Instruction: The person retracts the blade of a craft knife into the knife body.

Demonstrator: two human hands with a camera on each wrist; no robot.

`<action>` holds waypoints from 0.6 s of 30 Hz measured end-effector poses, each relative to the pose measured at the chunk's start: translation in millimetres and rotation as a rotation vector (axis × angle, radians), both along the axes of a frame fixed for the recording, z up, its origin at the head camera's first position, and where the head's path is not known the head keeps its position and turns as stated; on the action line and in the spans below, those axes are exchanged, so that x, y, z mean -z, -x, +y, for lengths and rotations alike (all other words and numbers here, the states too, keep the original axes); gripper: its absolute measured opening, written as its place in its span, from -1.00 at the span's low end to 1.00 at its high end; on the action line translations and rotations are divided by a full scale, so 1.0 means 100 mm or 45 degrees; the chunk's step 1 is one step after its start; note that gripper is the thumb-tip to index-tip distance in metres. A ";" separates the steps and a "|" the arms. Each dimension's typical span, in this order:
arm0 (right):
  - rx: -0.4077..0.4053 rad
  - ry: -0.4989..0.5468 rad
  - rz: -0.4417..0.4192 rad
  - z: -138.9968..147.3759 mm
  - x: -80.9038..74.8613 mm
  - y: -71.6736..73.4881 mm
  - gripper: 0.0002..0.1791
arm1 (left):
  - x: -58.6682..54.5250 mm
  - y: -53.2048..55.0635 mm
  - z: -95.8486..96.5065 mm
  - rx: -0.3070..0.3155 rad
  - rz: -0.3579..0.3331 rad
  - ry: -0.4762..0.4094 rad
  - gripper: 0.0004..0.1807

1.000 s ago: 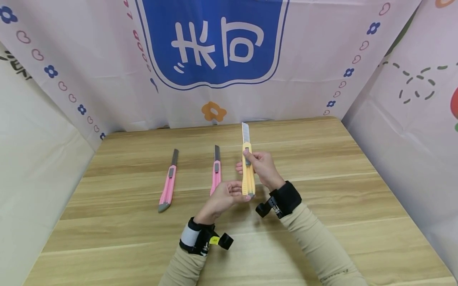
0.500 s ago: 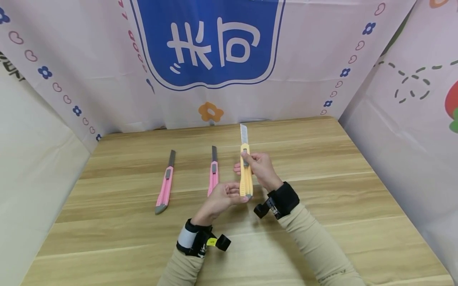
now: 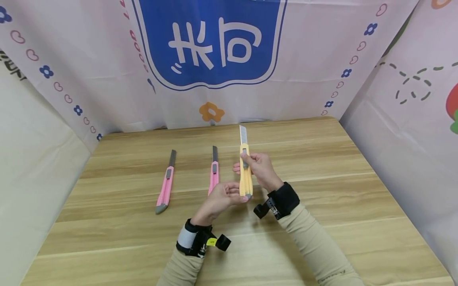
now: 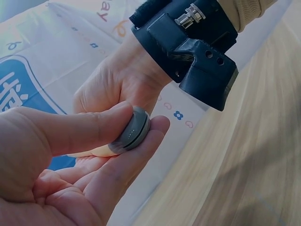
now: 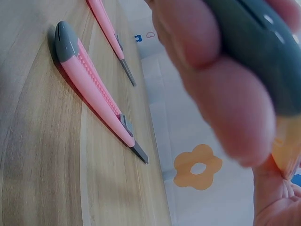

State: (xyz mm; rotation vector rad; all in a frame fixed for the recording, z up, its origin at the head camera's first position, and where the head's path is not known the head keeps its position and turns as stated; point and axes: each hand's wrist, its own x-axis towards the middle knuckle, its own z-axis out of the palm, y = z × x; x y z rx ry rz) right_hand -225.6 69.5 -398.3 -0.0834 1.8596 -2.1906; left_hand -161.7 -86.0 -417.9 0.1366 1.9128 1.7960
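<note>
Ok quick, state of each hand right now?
Left hand: closed, pinches the gray end of the yellow knife.
Right hand: closed, holds same knife nearer its blade.

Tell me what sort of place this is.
Probably a booth set up for recording: printed sheets hang behind and beside a wooden table, and black wrist cameras are strapped on.

The cloth (image 4: 61,47) bears the letters "lay" (image 4: 101,11)

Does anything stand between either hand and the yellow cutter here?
Nothing visible: the left hand pinches the grey end of the yellow cutter, the right hand grips its middle. The nearer pink cutter and farther pink cutter lie to its left on the table.
</note>
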 end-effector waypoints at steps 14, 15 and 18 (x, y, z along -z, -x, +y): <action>-0.081 0.007 0.041 0.03 0.02 0.00 -0.55 | -0.01 -0.01 -0.02 -0.021 -0.019 0.027 -0.55; -0.080 0.005 0.035 0.03 0.01 0.00 -0.56 | -0.01 -0.01 -0.02 -0.020 -0.019 0.023 -0.55; -0.081 -0.007 0.015 0.03 0.01 0.00 -0.58 | -0.01 -0.01 -0.02 -0.013 -0.021 0.012 -0.57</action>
